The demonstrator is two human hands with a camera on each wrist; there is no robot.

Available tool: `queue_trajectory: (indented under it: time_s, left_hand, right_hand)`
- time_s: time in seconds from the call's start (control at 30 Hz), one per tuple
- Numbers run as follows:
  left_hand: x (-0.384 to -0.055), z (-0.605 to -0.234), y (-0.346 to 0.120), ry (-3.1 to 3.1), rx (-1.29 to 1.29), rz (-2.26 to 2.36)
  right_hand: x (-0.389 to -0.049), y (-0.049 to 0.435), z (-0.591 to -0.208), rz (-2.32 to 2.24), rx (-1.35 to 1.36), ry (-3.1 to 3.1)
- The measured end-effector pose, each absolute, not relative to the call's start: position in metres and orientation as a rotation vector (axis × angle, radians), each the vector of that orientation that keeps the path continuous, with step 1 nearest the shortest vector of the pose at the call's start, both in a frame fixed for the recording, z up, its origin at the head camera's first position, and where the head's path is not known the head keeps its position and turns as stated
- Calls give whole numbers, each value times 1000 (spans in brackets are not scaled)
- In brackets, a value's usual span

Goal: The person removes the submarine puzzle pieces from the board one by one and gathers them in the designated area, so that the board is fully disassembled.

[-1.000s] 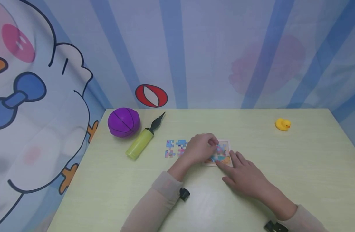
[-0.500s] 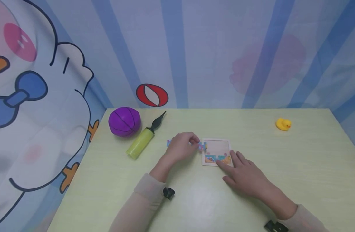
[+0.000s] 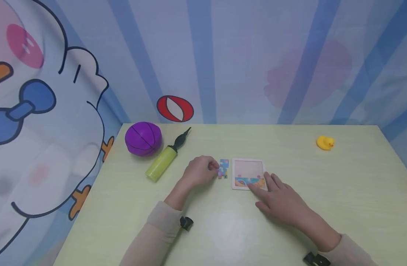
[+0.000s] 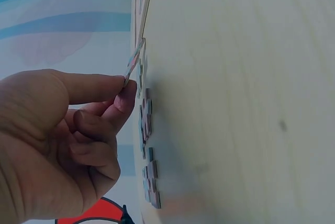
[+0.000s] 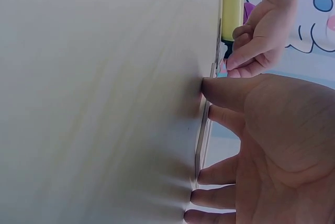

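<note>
My left hand is just left of a small square jigsaw tray. In the left wrist view its thumb and index finger pinch a thin puzzle piece, tilted above the table; the other fingers are curled in. Loose puzzle pieces lie flat below that hand, and in the head view it covers most of them. A strip of fitted pieces fills the near part of the tray; above it the pinkish base shows. Fingers of my right hand lie straight on the tray's near right edge, thumb on the table.
A purple ball and a yellow-green hand pump with a black nozzle stand at the back left. A yellow rubber duck sits at the back right. Behind the table's far edge hangs a printed curtain.
My left hand has moved left from over the tray to beside it, taking puzzle pieces away from above the tray. The right hand stays in place.
</note>
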State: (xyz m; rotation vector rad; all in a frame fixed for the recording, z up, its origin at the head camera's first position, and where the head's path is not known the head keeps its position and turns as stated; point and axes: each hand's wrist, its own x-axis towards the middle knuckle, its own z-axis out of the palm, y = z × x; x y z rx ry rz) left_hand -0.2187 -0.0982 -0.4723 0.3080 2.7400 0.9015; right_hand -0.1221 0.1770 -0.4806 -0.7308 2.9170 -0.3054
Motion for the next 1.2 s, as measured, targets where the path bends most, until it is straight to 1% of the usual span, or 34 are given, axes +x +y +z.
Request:
queue_trajectory:
  time_s: [0.47,0.8,1.2]
  left_hand:
    - [-217,-475,-94,2780,382,902]
    - [-208,-475,-70,2736,563,859]
    - [-205,-474,-54,2699,645,716]
  right_hand:
    - [-122,176,-479,-311,-735,2917]
    - [-121,178,-482,-327,-782,2936]
    - [-122,178,-483,-299,-820,2932]
